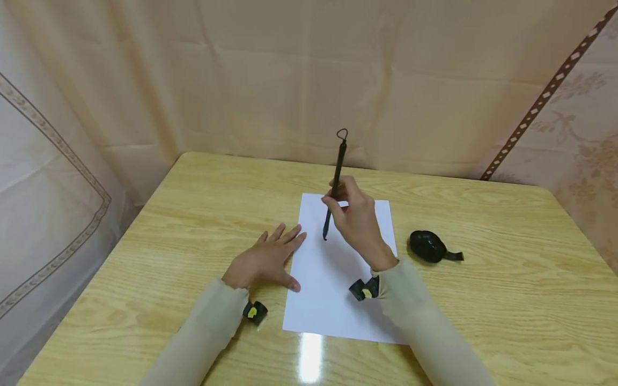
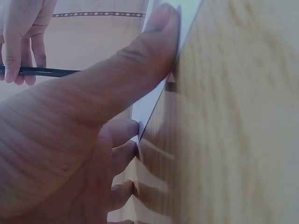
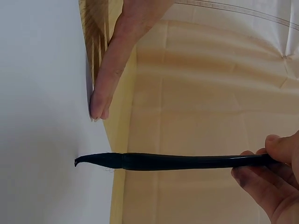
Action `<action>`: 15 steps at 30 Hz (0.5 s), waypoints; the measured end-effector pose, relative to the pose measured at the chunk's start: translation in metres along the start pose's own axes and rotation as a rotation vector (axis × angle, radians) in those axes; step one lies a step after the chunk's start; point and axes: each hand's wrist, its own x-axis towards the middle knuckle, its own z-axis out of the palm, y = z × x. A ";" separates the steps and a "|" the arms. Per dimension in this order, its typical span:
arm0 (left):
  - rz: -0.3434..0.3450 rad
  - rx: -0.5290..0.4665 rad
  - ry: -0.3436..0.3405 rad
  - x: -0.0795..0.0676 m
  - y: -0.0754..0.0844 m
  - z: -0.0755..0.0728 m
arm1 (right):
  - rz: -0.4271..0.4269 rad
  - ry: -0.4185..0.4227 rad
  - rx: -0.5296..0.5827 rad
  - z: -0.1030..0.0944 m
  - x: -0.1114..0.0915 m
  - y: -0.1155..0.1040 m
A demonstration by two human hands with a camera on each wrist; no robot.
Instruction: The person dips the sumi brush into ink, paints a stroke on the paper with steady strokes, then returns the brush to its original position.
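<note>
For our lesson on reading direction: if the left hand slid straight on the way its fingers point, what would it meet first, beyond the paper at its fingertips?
Probably the brush, low down: the left hand points across the paper towards it, though depth makes exact contact uncertain.

In the head view the right grip and right sleeve are covering part of the paper, and both that sleeve and the left sleeve are running off the bottom edge. Details on the black dish are looking too dark to read. On the left wrist cam, the left grip is blocking the lower brush, the frame's side is chopping its top, and the surface is looking blurry.
</note>
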 end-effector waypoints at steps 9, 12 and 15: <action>0.007 0.012 0.003 0.001 0.000 0.000 | 0.005 -0.023 0.009 0.002 -0.001 -0.002; 0.005 0.008 0.003 0.001 0.000 0.000 | 0.009 -0.030 0.011 0.003 -0.001 -0.002; 0.007 -0.002 0.006 0.001 0.000 0.000 | 0.016 -0.031 0.009 0.004 -0.002 -0.003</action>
